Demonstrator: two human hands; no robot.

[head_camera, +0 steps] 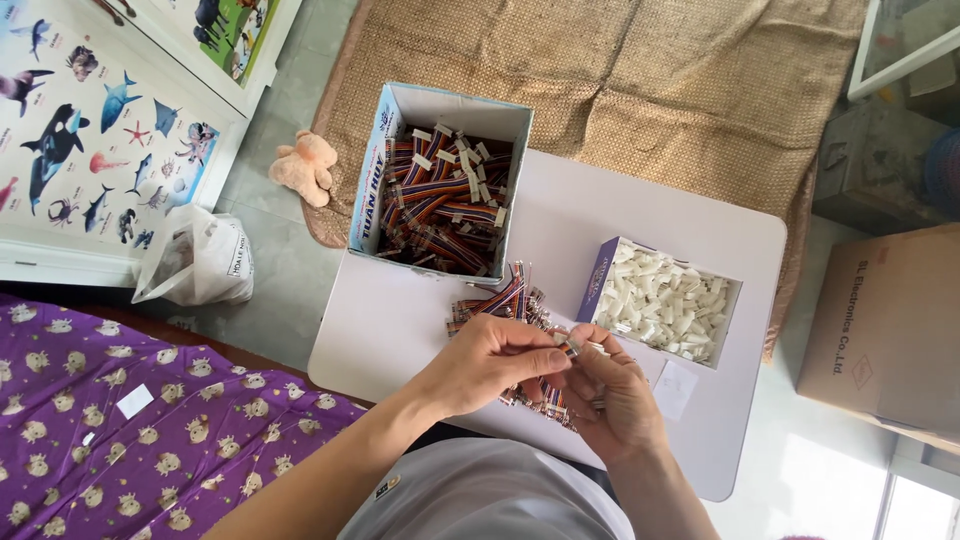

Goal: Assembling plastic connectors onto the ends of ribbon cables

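Over the near side of a small white table (pixel 390 320), my left hand (pixel 490 360) and my right hand (pixel 615 390) meet. Together they pinch a short multicoloured ribbon cable with a small connector (pixel 570 347) at its end. Under and beyond my hands lies a loose pile of the same striped ribbon cables (pixel 505 300). A tall open cardboard box (pixel 450 105) full of such cables stands at the table's far left. A low purple-sided box (pixel 600 275) of small white plastic connectors (pixel 665 305) sits to the right, just beyond my right hand.
A woven mat (pixel 620 80) covers the floor beyond the table. A pink soft toy (pixel 305 165) and a white plastic bag (pixel 200 260) lie on the floor at left, near a sea-animal poster (pixel 90 130). Purple patterned fabric (pixel 120 420) is at lower left, a brown carton (pixel 890 330) at right.
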